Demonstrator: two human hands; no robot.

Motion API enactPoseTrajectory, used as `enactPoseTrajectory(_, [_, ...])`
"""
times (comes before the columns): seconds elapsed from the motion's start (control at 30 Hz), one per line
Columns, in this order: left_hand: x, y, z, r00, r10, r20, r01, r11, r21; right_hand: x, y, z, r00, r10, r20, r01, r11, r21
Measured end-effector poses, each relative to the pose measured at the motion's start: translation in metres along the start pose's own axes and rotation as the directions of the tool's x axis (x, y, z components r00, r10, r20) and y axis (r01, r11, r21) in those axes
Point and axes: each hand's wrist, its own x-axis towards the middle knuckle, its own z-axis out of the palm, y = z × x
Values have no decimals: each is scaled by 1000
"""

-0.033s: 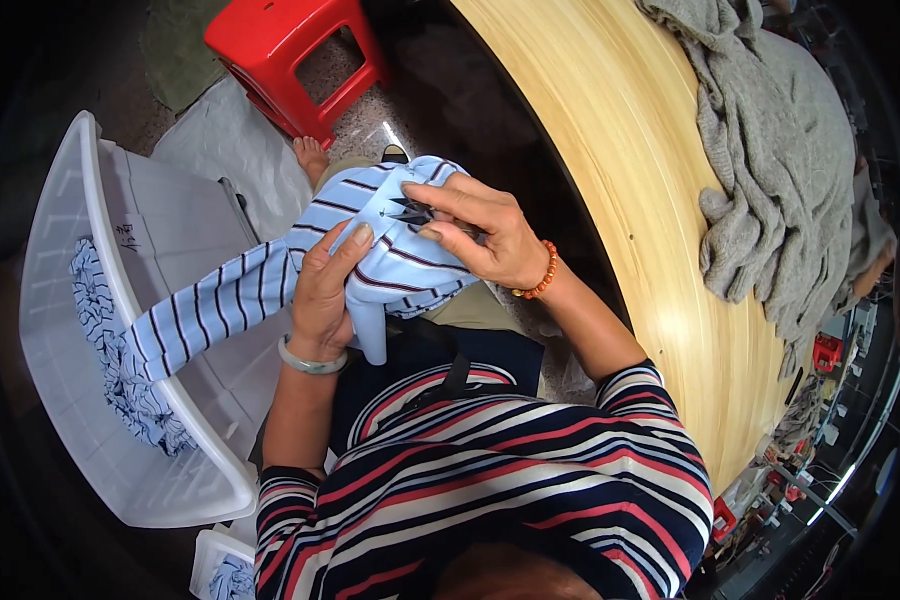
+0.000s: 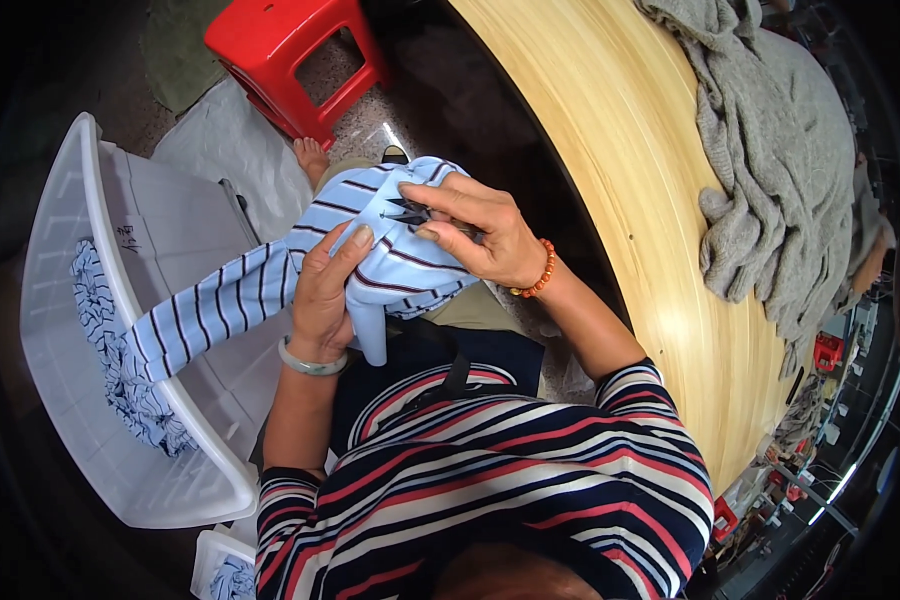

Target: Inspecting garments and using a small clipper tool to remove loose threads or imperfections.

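Observation:
Over my lap lies a light blue knit garment (image 2: 405,262) with dark and white stripes and a plain pale blue band. My left hand (image 2: 322,300) grips it, thumb pressed on the band. In my right hand (image 2: 495,235) is a pair of small black thread snips (image 2: 412,216), held between thumb and fingers. The snips' pointed blades are apart, their tips at the pale band near a tiny dark spot. One striped sleeve (image 2: 215,300) stretches left over the rim of a white plastic bin.
The white bin (image 2: 160,440) on my left holds bunched blue striped cloth (image 2: 120,370). A red plastic stool (image 2: 300,65) stands ahead. On my right curves a wooden table (image 2: 660,300) with grey knit cloth (image 2: 770,150) heaped on it. A smaller white bin (image 2: 205,560) sits lower left.

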Motion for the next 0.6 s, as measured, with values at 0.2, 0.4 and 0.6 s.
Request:
enactPoseTrajectory(0.2, [-2,2,4,1000,-7,19,7,1000,17,5,2,2,998,-60,34,62,996,-63])
enactPoseTrajectory(0.4, [-1,3,7,999,-31,20,32,999,-29,5,3,4,995,-103,7,103,989,-103])
enactPoseTrajectory(0.6, [0,1,4,999,-28,18,29,999,-29,2,8,7,992,-121,-38,119,992,-47])
